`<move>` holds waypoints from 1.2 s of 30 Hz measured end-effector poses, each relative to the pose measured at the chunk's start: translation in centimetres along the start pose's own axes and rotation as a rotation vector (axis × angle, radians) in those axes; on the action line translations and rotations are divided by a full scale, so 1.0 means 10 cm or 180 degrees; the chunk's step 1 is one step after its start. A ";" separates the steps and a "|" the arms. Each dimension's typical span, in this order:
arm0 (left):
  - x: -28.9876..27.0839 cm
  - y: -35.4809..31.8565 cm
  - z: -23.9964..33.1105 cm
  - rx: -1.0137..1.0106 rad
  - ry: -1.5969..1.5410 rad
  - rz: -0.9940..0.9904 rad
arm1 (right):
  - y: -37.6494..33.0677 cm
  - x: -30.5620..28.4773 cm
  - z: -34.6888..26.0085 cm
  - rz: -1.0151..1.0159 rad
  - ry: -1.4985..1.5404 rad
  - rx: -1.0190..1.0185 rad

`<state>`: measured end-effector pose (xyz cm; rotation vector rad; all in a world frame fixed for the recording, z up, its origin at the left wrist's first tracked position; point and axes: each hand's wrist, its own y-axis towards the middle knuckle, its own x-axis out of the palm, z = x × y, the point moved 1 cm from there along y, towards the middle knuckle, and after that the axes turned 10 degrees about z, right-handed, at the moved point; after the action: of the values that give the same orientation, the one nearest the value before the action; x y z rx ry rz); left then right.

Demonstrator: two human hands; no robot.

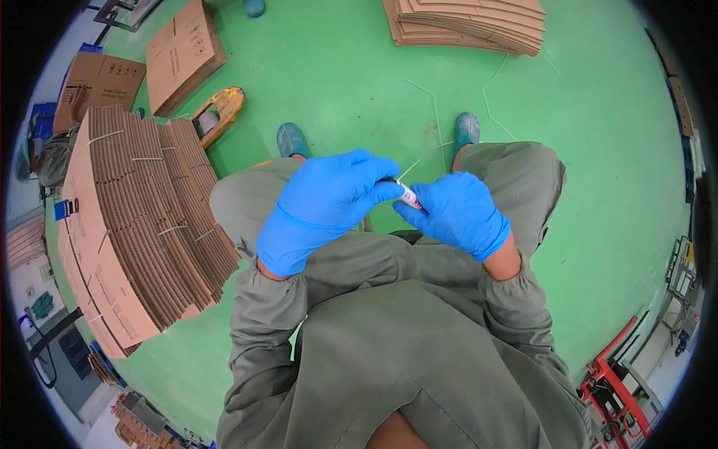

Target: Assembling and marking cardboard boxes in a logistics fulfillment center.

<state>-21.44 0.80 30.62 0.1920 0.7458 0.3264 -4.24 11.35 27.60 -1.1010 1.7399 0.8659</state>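
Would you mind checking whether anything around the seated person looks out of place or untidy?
Loose white strapping bands trail across the green floor instead of binding a stack, and one runs up to the small white object between both gloved hands.

Your left hand [321, 206] and right hand [460, 213] are meeting on a small marker [408, 197] above your knees; bundled flat cartons [134, 224] are standing at your left, another stack [467, 24] lying ahead.

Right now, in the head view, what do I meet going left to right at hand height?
Bundled flat cardboard stack → left hand → small white marker-like object pinched between both hands → right hand → bare green floor.
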 end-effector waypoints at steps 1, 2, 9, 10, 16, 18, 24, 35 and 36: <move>0.04 -0.03 -0.03 0.0108 0.0184 -0.0075 | -0.06 0.04 0.00 0.0199 -0.0303 -0.0056; 0.06 -0.05 -0.03 0.0217 0.0371 -0.0147 | -0.07 0.06 0.01 0.0403 -0.0607 -0.0112; -0.24 -0.13 -0.21 0.0336 0.1025 0.0822 | -0.02 -0.01 0.28 0.0537 -0.0756 0.0065; -0.35 -0.18 -0.25 -0.0489 0.0516 0.1011 | -0.05 -0.07 0.36 0.0394 -0.0487 0.0220; -0.07 -0.27 -0.26 -0.1825 -0.2519 0.1489 | 0.02 -0.20 0.16 0.1116 0.2766 0.0673; 0.12 -0.31 -0.32 -0.1870 -0.3074 0.1616 | 0.01 -0.19 0.11 0.1232 0.3826 0.0801; 0.51 -0.36 -0.31 -0.2221 -0.4625 0.2077 | -0.09 -0.12 -0.01 0.0980 0.4206 0.0761; 0.71 -0.36 -0.20 -0.2408 -0.4860 0.2433 | -0.03 -0.03 -0.09 0.0743 0.3641 0.0419; 0.72 -0.35 -0.19 -0.2389 -0.4865 0.2460 | -0.02 0.00 -0.09 0.0726 0.3634 0.0395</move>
<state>-16.97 0.20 23.69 -0.0329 -1.0198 0.9881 -4.31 10.45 27.92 -1.4538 2.8312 0.1845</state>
